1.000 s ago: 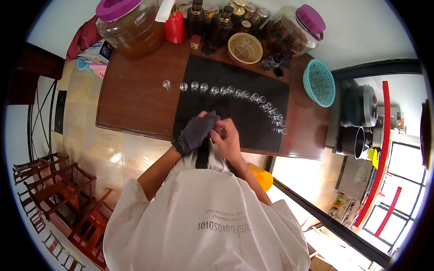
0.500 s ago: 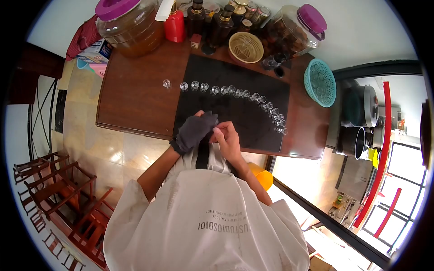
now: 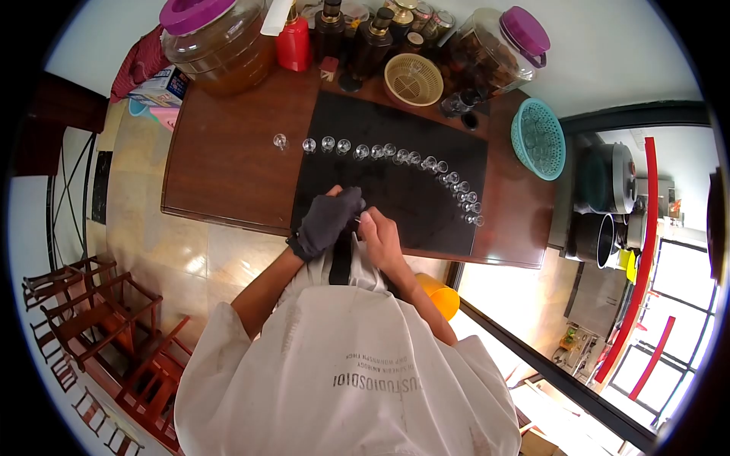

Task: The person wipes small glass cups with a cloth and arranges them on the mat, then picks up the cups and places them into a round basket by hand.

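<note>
My left hand (image 3: pixel 331 217), in a dark grey glove that leaves some fingertips bare, is closed near the front edge of the black mat (image 3: pixel 380 121). Close beside it on the right, my bare right hand (image 3: pixel 380 237) has its fingers bent together. Something small and shiny shows between the two hands, too hidden to name. Beyond them several small stemmed glasses (image 3: pixel 362 152) stand in a curved row on the mat. One more glass (image 3: pixel 280 142) stands on the brown wood, left of the mat.
Along the back of the table (image 3: pixel 228 167) are a large jar (image 3: pixel 220 53), a red bottle (image 3: pixel 293 47), dark bottles, a beige basket (image 3: pixel 413 80) and a second jar (image 3: pixel 490 53). A turquoise basket (image 3: pixel 537 140) of glasses sits right; a yellow bin (image 3: pixel 439 298) stands below the front edge.
My right hand has moved slightly down, and its fingers are drawn together more than before. My gloved left hand has shifted only a little. The row of glasses stands as before.
</note>
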`<state>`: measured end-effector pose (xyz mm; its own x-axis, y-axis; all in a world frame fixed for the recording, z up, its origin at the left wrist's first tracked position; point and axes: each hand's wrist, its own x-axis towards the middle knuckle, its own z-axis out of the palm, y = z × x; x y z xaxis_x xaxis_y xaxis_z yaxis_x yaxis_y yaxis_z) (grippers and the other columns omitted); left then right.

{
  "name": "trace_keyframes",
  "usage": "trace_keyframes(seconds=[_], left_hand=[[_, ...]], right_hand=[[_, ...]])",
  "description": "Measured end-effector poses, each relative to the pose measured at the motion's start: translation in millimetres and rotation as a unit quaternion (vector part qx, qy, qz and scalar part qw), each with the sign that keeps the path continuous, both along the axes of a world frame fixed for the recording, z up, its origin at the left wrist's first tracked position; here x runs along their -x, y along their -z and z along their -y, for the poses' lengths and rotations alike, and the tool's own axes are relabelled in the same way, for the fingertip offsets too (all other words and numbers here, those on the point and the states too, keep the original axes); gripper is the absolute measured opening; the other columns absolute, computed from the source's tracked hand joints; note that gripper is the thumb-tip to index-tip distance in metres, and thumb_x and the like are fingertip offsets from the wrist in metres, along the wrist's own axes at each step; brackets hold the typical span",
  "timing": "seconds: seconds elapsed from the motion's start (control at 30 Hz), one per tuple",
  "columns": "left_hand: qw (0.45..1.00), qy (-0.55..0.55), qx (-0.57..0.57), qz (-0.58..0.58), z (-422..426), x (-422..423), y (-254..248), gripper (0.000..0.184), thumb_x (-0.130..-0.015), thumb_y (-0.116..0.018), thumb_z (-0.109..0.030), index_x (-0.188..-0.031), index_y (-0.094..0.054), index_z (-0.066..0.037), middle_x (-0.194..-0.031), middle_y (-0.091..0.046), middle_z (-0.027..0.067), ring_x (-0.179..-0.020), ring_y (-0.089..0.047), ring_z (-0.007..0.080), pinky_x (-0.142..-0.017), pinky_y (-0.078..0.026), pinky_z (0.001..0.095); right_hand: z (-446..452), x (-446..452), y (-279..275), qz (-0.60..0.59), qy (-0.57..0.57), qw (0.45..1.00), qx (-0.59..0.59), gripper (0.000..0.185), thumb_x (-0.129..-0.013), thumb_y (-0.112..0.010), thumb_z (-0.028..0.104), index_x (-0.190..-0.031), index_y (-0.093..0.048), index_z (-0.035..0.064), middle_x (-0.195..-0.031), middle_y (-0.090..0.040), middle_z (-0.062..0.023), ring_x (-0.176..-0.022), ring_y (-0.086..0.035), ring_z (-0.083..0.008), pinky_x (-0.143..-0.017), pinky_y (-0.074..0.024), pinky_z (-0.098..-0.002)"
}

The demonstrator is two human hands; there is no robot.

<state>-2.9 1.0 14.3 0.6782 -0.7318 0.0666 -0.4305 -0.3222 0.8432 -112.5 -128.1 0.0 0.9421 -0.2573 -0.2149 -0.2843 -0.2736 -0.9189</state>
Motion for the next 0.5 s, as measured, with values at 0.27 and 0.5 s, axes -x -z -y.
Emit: trace_keyframes(seconds=[0.27, 0.5], left_hand=[[0.999, -0.003, 0.04, 0.021, -2, -2, 14, 0.02, -0.08, -0.06, -0.016, -0.093, -0.055, -0.003, -0.078, -0.057, 0.0142, -0.07, -0.058, 0.0314, -0.059, -0.047, 0.0362], [0.997, 0.044, 0.016, 0.065, 1, -2, 4, 0.018, -0.077, -0.062, -0.016, -0.087, -0.053, -0.004, -0.078, -0.06, 0.011, -0.074, -0.057, 0.0302, -0.062, -0.047, 0.0377]], right_hand=[[-14, -9, -23, 0.148, 0.058, 0.985, 0.068, 0.025, -0.095, -0.053, 0.025, -0.089, -0.052, 0.0005, -0.066, -0.055, -0.0121, -0.061, -0.055, -0.0229, -0.06, -0.0448, -0.0331], [0, -1, -1, -0.026, 0.0, 0.998, -0.063, 0.018, -0.09, -0.061, 0.014, -0.096, -0.053, -0.0005, -0.072, -0.058, -0.0079, -0.061, -0.056, -0.0176, -0.059, -0.0452, -0.0295]])
